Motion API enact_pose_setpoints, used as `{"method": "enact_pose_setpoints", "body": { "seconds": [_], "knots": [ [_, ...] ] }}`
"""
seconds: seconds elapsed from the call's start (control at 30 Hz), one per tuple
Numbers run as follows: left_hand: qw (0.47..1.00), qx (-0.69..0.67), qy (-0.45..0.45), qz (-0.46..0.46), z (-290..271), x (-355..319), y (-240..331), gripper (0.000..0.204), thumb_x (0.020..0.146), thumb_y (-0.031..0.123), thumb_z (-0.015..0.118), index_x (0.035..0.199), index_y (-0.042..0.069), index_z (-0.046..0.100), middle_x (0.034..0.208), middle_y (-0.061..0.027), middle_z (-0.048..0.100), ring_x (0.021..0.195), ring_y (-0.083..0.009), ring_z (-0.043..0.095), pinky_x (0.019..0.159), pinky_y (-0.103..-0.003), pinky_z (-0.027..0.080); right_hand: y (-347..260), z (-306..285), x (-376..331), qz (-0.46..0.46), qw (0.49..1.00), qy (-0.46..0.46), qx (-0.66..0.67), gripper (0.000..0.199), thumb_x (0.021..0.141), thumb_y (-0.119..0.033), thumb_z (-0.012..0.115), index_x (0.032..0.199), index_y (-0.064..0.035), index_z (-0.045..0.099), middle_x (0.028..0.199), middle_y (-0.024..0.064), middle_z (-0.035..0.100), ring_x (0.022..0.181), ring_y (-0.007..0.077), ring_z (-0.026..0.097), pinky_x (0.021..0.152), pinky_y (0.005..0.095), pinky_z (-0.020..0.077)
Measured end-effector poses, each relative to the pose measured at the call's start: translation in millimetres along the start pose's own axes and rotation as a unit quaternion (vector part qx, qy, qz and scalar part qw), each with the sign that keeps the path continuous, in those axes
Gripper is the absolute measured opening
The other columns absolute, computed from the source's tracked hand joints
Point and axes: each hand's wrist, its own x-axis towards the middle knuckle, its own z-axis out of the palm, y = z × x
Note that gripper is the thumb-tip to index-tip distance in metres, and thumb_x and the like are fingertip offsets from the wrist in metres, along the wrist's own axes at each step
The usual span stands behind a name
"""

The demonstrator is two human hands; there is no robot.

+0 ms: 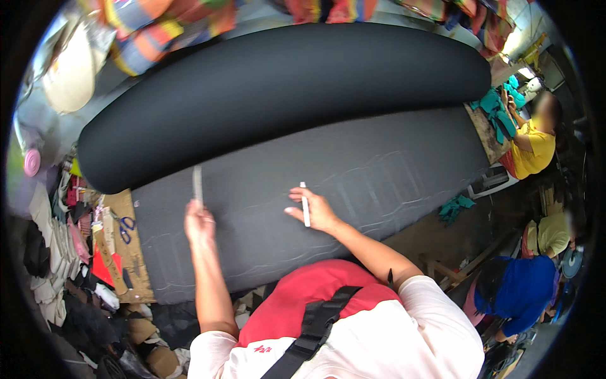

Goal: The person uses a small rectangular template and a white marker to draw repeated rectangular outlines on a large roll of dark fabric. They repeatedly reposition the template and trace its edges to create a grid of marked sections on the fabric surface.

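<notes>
my left hand grips a ruler, right hand pinches chalk; grey fabric under both looks soft, floppy; hold by edge.

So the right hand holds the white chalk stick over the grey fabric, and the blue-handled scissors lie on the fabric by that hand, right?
Not quite. The blue-handled scissors lie on the brown board off the fabric's left end, nearer the left hand. The head view shows it. The right hand does hold the white chalk stick over the grey fabric.
</notes>
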Motion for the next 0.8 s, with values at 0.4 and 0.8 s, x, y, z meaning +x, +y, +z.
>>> {"method": "enact_pose_setpoints", "body": {
  "seconds": [0.4, 0.8],
  "knots": [
    [0.773, 0.458, -0.370, -0.237, 186.0, -223.7, -384.4, 0.067, 0.086, 0.023, 0.067, 0.138, 0.001, 0.031, 0.104, -0.0126, 0.060, 0.095, -0.0191, 0.061, 0.080, -0.031, 0.052, 67.3, -323.2, -99.0, -0.039, 0.995, 0.097, -0.001, 0.065, 0.060, -0.005, 0.078, 0.120, -0.0086, 0.051, 0.111, 0.0115, 0.060, 0.095, 0.0212, 0.061, 0.080, 0.0350, 0.0517],
    [0.489, 0.634, -0.599, 0.022, 181.2, -229.3, -400.6, 0.041, 0.080, 0.024, 0.068, 0.112, 0.000, 0.060, 0.113, -0.0199, 0.060, 0.107, -0.0350, 0.057, 0.095, -0.039, 0.044, 137.3, -397.3, -122.9, 0.009, 0.945, -0.033, -0.327, 0.068, 0.055, -0.007, 0.080, 0.120, -0.0154, 0.057, 0.124, 0.0034, 0.058, 0.124, 0.0312, 0.043, 0.103, 0.0444, 0.0335]
  ]
}}
